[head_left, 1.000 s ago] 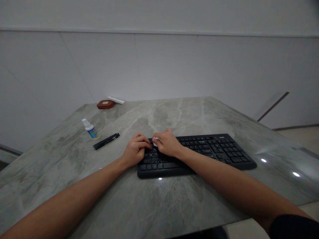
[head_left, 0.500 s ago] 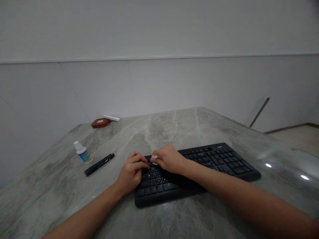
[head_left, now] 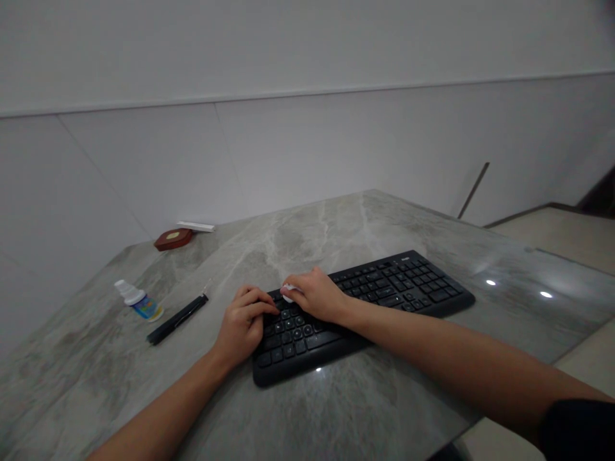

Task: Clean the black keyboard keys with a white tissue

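While the right hand (head_left: 314,296) pinches a small white wad (head_left: 287,295) in a narrow grip of thumb and fingers, it presses that wad onto the top-left keys of a black keyboard (head_left: 384,291). What the wad is made of cannot be told. The left hand (head_left: 243,321) lies just beside it, fingers curled and holding nothing, its fingertips (head_left: 269,308) resting on the keyboard's left end.

The keyboard is a full-size one with a number block at its right end, matte black with pale key legends too small to read; a small light mark at its top right edge may be a brand, but it is unreadable. It lies slantwise on the grey marbled counter (head_left: 336,230), near the front edge.

Left of the hands, well apart from the keyboard, lies a black pen (head_left: 177,318), and beyond it a small white bottle (head_left: 139,301) on its side with a blue label whose writing is blurred. Its contents cannot be seen. At the far left corner sit a reddish-brown block (head_left: 173,239) and a white strip (head_left: 196,226).
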Demonstrator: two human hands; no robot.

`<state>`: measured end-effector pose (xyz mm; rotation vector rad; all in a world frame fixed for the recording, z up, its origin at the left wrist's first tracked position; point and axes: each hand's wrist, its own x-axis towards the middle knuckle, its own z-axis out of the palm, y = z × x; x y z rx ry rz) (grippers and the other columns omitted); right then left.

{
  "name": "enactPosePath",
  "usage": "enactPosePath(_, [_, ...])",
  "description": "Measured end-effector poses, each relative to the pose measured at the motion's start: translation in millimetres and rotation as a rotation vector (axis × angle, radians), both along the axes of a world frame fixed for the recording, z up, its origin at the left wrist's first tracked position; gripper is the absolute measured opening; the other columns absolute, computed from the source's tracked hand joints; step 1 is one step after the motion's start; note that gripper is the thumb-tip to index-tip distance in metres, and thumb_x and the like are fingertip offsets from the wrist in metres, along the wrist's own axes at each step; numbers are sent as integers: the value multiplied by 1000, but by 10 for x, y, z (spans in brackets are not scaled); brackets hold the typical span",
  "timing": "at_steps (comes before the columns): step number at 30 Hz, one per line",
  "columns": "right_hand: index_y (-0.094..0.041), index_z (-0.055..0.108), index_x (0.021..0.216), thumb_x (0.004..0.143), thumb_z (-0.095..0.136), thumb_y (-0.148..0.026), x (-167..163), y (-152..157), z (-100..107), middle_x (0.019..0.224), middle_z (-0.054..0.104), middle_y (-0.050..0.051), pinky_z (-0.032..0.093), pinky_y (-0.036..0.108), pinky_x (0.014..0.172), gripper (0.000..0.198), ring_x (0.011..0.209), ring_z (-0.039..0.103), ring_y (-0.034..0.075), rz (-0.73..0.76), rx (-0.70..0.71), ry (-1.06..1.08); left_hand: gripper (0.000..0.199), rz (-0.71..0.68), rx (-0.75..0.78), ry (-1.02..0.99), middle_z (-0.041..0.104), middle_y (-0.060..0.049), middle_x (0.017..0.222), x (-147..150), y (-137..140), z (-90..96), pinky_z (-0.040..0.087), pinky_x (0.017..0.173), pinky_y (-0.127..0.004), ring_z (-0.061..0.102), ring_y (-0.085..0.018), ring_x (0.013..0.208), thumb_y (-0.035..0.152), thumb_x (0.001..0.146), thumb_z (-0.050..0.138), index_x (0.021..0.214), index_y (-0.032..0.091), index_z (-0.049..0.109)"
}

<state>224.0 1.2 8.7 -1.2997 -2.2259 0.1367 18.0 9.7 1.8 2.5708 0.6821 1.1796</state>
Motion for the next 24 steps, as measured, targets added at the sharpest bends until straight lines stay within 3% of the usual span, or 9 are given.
enactPosePath(9, [-17,68,91,95,52,-31,-66,9,57,83,73,4,32,31,76,22,79,64,17,99,-8,-82,36,20,0,4,67,-4,82,14,19,3,49,73,-36,56,-20,83,-1,79,43,74,19,72])
enactPosePath(14, [-18,69,89,96,49,-33,-53,23,57,81,73,5,32,31,74,26,76,63,17,63,-1,-103,36,13,-13,25,67,-5,83,0,26,-14,48,75,-36,56,-20,84,-1,80,42,76,18,72])
enactPosePath(18, [-18,69,92,95,52,-33,-35,28,40,85,74,4,32,30,74,22,76,63,16,164,-17,-108,36,8,-12,24,67,-4,83,-12,30,-23,48,75,-36,55,-20,85,-2,81,42,77,19,72])
enactPosePath(24, [-18,68,92,95,51,-27,-25,-8,66,84,74,4,29,32,76,20,76,62,17,154,-2,-96,37,0,-21,19,67,-4,83,-19,35,-22,47,75,-36,55,-20,85,-3,80,42,78,18,72])
